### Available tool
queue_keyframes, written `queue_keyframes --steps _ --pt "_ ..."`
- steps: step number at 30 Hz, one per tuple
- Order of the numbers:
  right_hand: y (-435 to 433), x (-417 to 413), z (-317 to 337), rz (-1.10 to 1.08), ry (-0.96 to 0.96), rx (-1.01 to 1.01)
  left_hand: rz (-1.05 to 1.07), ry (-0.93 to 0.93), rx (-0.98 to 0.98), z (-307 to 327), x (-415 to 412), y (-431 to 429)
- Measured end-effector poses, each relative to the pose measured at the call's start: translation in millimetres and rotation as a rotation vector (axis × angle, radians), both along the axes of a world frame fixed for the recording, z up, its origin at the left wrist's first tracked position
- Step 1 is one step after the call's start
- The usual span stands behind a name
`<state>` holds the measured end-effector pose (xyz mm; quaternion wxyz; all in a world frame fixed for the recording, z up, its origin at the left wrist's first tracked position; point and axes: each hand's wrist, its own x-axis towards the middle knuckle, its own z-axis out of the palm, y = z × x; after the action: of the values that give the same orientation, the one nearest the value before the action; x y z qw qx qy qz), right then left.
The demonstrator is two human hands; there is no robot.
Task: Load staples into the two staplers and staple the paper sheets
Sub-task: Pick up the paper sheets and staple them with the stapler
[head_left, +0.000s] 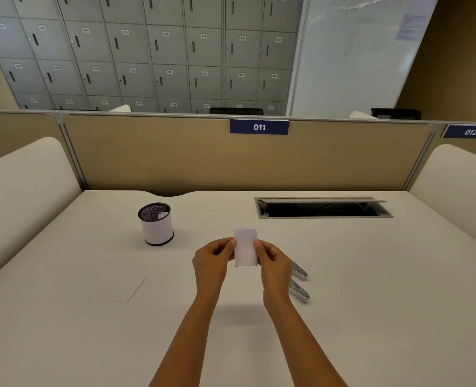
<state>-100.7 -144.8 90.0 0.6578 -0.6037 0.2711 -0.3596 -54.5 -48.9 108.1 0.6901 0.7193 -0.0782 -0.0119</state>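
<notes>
A small white paper sheet (245,247) is held upright above the middle of the desk. My left hand (214,259) pinches its left edge and my right hand (273,261) pinches its right edge. Two silver staplers lie on the desk just right of my right hand: one stapler (299,271) farther back, the other stapler (300,292) nearer, both partly hidden behind my right wrist. Another white paper sheet (128,289) lies flat on the desk to the left.
A mesh pen cup (156,224) with paper in it stands at the back left. An open cable slot (321,208) is set in the desk (370,303) at the back right. Tan partition panels close off the far and side edges.
</notes>
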Motion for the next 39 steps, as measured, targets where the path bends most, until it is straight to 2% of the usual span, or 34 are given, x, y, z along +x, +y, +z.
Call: queue_keyframes --steps 4,8,14,20,31,35,39 --pt "1 -1 3 0.007 -0.008 -0.008 -0.026 0.048 -0.019 0 3 -2" --pt "5 -3 8 0.045 -0.03 -0.019 -0.17 0.196 -0.092 6 9 -8" --pt "7 -2 15 0.046 -0.035 -0.072 -0.23 0.228 -0.095 16 15 -17" --pt "6 -1 15 0.05 -0.013 -0.045 -0.19 0.184 -0.094 15 17 -21" --pt "12 -12 -12 0.053 0.119 0.072 -0.038 0.271 -0.177 15 22 -24" --pt "11 -10 -9 0.073 -0.001 0.181 -0.035 0.232 -0.14 15 26 -23" --pt "13 0 5 0.163 0.002 0.021 -0.06 0.228 -0.13 10 15 -28"
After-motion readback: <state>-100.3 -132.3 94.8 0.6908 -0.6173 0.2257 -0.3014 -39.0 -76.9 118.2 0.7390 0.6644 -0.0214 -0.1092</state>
